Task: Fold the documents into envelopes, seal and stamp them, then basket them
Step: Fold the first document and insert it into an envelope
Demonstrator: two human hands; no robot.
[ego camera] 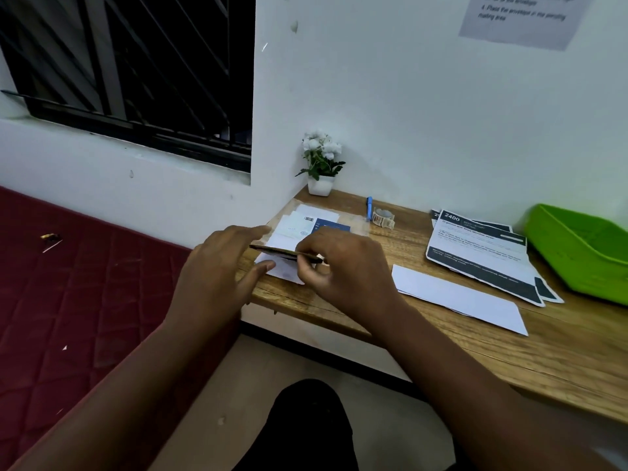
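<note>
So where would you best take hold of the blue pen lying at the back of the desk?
By its barrel, pinched across the middle from above. The blue pen lies flat on the wooden desk, pointing roughly toward the wall, with bare wood on its left. The roll of stamps sits close on its right, so coming straight down looks safer than sliding in from that side.

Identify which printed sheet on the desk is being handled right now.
The folded sheet at the desk's left end, between both hands; the "2400" sheets near the green basket lie untouched.

Single head-worn view, angled down and forward, close over the wooden desk [475,351].
</note>
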